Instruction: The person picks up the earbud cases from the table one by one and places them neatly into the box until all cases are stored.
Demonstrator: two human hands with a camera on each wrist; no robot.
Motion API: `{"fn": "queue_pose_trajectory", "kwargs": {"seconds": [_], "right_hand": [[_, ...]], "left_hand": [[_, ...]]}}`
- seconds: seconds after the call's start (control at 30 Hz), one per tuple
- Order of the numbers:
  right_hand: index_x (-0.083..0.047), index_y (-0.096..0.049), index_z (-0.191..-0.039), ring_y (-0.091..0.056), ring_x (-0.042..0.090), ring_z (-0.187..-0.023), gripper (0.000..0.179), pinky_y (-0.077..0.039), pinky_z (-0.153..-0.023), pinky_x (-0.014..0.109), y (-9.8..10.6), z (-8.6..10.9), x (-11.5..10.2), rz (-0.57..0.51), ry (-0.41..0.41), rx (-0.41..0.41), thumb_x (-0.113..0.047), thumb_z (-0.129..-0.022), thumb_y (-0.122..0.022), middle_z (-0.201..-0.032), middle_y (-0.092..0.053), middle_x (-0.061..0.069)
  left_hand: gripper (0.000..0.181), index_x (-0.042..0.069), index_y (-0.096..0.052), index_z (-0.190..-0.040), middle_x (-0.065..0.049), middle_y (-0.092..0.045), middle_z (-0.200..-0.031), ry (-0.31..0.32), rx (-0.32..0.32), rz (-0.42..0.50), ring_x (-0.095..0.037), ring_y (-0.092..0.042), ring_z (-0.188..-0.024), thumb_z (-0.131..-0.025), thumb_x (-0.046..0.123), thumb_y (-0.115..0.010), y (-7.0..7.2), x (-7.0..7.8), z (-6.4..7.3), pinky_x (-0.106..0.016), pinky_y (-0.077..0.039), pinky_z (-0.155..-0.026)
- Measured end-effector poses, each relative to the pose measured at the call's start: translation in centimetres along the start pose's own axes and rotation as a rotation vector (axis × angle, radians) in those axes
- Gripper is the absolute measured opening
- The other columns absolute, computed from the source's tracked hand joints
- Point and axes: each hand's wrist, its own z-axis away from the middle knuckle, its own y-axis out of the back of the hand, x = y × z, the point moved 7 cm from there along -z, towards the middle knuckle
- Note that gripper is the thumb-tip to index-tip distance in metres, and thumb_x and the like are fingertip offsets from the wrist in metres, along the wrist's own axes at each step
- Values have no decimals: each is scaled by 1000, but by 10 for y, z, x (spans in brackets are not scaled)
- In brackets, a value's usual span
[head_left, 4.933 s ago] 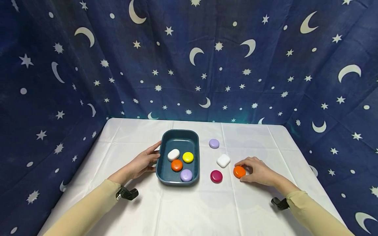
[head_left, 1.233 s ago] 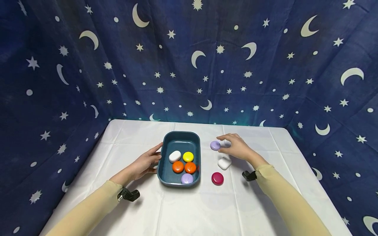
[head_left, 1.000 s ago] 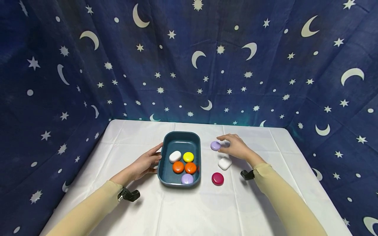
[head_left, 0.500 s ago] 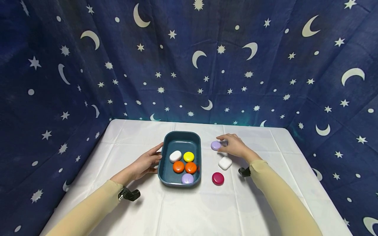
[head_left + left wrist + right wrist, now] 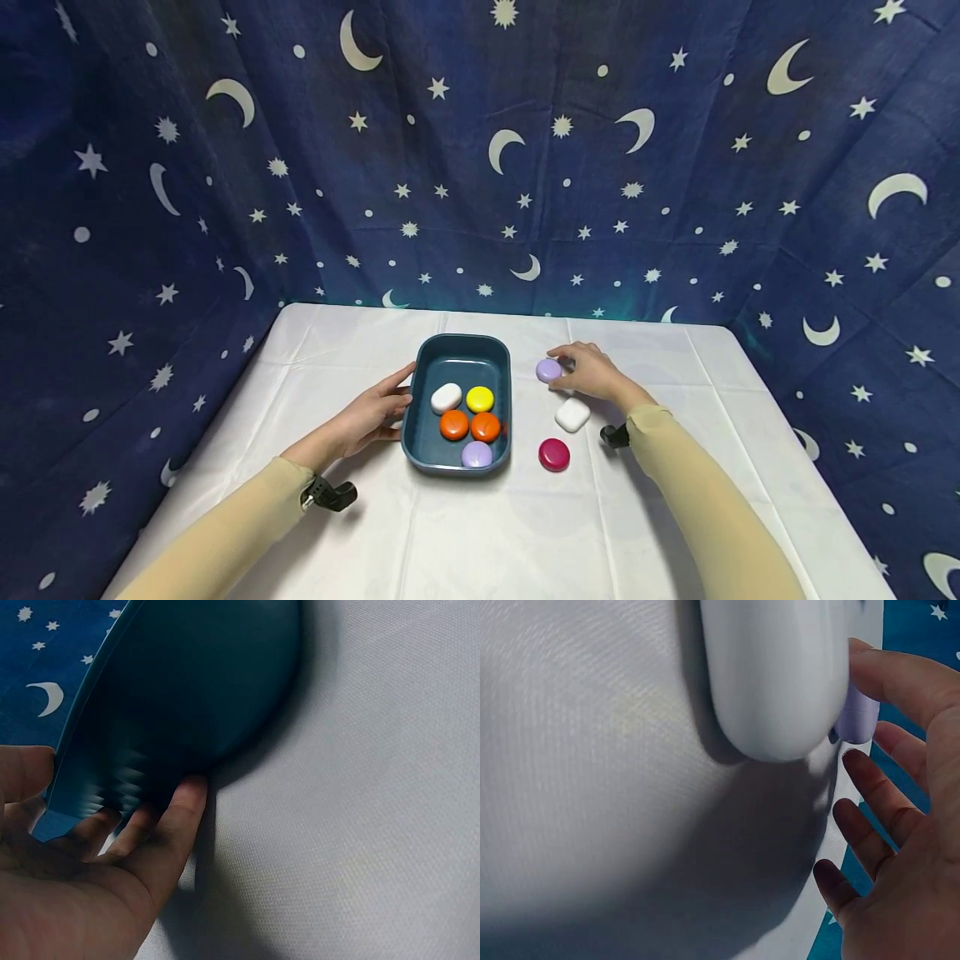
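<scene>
My left hand (image 5: 369, 416) rests its outstretched fingers against the left side of a dark teal tray (image 5: 417, 371); the left wrist view shows fingertips touching the tray's outer wall (image 5: 217, 675). Inside lie two orange discs (image 5: 453, 425), a yellow disc (image 5: 480, 399), a white oval piece (image 5: 446, 398) and a lavender disc (image 5: 477, 455). Right of the tray, my right hand (image 5: 588, 372) pinches another lavender disc (image 5: 547, 371) between thumb and finger, at table level. In the right wrist view this lavender disc (image 5: 859, 716) is partly hidden by a finger and the white piece.
A rounded white square piece (image 5: 572, 414) lies just below my right hand, and a crimson disc (image 5: 554, 455) lies nearer me. A white cloth (image 5: 480, 533) covers the table. Dark blue curtains (image 5: 450, 150) with moons and stars stand around its back and sides.
Since the oldest frame, the second orange disc has come into the tray and my right hand has moved to the lavender disc. Lately its fingers have drawn in around it. My left hand stays put.
</scene>
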Motion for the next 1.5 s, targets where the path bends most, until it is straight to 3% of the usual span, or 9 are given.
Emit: {"fn": "queue_pose_trajectory", "kwargs": {"seconds": [0.37, 1.0, 1.5], "right_hand": [[-15, -67, -135, -50, 28, -110, 62, -39, -93, 50, -2, -3, 4, 23, -13, 9, -37, -80, -87, -120, -66, 7], [-12, -67, -134, -50, 27, -109, 58, -40, -93, 48, -3, -2, 0, 5, -15, -2, -31, -83, -86, -116, -66, 6], [-15, -69, -132, -47, 30, -122, 55, -36, -102, 52, 32, 2, -40, -78, 149, 122, -27, -81, -88, -119, -66, 4]], "left_hand": [[63, 36, -21, -164, -20, -23, -165, -13, -25, -8, -40, -45, -137, -109, 17, -46, 0, 1, -1, -42, -54, -84], [63, 39, -24, -163, -18, -25, -165, 1, -6, -4, -40, -47, -135, -109, 17, -47, -2, 1, -2, -42, -55, -82], [64, 35, -21, -165, -20, -26, -164, -11, -13, -17, -39, -47, -133, -108, 16, -46, 0, 1, 0, -42, -54, -80]]}}
